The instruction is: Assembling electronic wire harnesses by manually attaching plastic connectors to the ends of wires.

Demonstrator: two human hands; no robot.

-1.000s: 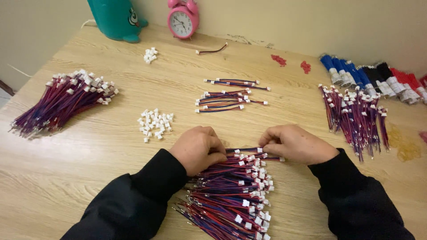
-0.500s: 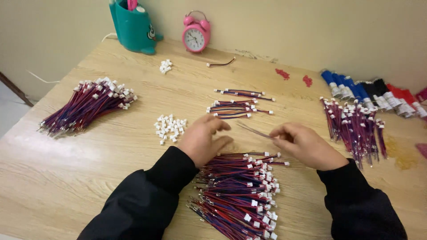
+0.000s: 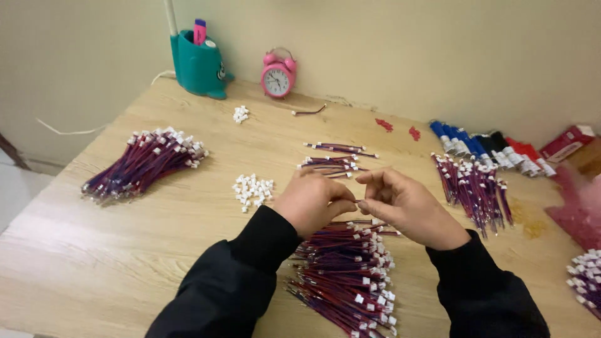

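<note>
Wood-grain table (image 3: 125,250) fills the view, with a wall along its far edge. Nearest the person, between the two black sleeves, lies the biggest heap of red-and-blue wire leads (image 3: 347,275) with white connector ends. A second large bundle (image 3: 141,164) lies at the left, and a third bundle (image 3: 472,184) at the right, near a row of blue, black and red markers (image 3: 488,147). At the far left corner stand a teal pen holder (image 3: 197,66) and a pink alarm clock (image 3: 278,74).

Both hands hover just above the near heap, fingertips meeting. The left hand (image 3: 310,203) is curled almost closed, thumb and forefinger pinched; the right hand (image 3: 407,206) is half open, its thumb and forefinger pinched against the left's. What they hold is too small to make out; it looks like a single thin lead.

Beyond the hands lie a few small sorted groups of leads (image 3: 335,159). Left of the hands sits a small pile of loose white connector housings (image 3: 252,189), with a smaller cluster (image 3: 240,114) farther off.

Judging by the few small groups against the full near heap, most of the work seems left.
</note>
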